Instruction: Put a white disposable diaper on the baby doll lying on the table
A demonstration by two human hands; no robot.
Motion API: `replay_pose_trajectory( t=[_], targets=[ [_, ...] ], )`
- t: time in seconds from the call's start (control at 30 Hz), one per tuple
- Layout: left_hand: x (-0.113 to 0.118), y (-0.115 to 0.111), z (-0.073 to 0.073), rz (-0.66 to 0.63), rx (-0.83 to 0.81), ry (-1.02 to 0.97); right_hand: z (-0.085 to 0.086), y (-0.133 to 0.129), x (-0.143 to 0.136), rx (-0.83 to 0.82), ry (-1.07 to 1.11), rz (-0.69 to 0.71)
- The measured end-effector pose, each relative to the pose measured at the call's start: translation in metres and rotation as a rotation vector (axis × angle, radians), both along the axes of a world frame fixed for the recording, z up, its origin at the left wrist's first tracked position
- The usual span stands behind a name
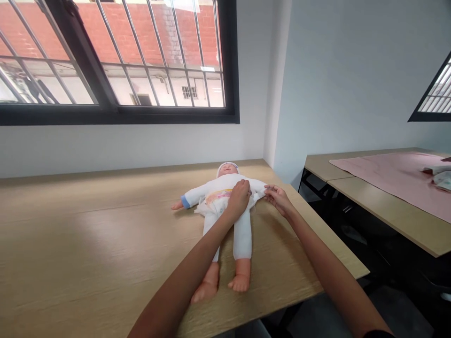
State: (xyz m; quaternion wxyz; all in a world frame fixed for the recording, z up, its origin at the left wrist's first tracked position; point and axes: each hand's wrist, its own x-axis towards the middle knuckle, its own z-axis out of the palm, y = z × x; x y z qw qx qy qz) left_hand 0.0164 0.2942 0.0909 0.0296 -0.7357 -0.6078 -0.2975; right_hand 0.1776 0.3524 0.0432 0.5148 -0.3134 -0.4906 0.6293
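A baby doll [243, 234] lies on its back on the wooden table, its head away from me and its bare feet toward me. It wears a white suit, a white cap and, at one wrist, a blue cuff [185, 201]. Around its waist sits a white, frilly-edged piece with a yellow and pink print [215, 199], which looks like a diaper. My left hand [240, 196] is closed at the doll's belly and chest; its fingertips are partly hidden. With thumb and fingers together, my right hand [278, 198] pinches the end of the doll's white sleeve [259, 187] on the right.
The table [88, 263] runs along the wall under a barred window [158, 56]; its right edge lies close to my right forearm. Across a gap stands a second table [369, 192] with a pink cloth [387, 176] and folded fabric [442, 178] on it.
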Motion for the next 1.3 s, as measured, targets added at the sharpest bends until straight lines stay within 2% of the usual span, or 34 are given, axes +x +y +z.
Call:
replay_pose_trajectory(
  t=[0.2,0.33,0.47,0.57,0.97,1.17,1.3],
  targets=[
    [0.0,0.001,-0.001,-0.06,0.04,0.012,0.003,0.0,-0.003,-0.057,0.076,-0.051],
    [0.001,-0.004,0.003,-0.111,0.031,0.151,0.006,-0.004,-0.005,-0.049,0.11,-0.077],
    [0.003,-0.007,0.004,-0.044,-0.046,0.302,0.009,-0.009,-0.008,0.017,0.147,-0.042],
    [0.004,-0.006,0.003,-0.04,-0.075,0.35,0.012,-0.013,-0.009,0.05,0.157,-0.011],
    [-0.003,-0.001,-0.001,-0.089,-0.003,-0.085,0.018,-0.019,-0.012,0.064,0.22,0.008],
    [-0.003,0.0,0.0,-0.094,-0.001,-0.132,0.016,-0.02,-0.012,0.098,0.152,0.068],
    [-0.002,-0.001,0.001,-0.077,-0.003,-0.133,0.015,-0.02,-0.012,0.145,0.099,0.048]
  ],
)
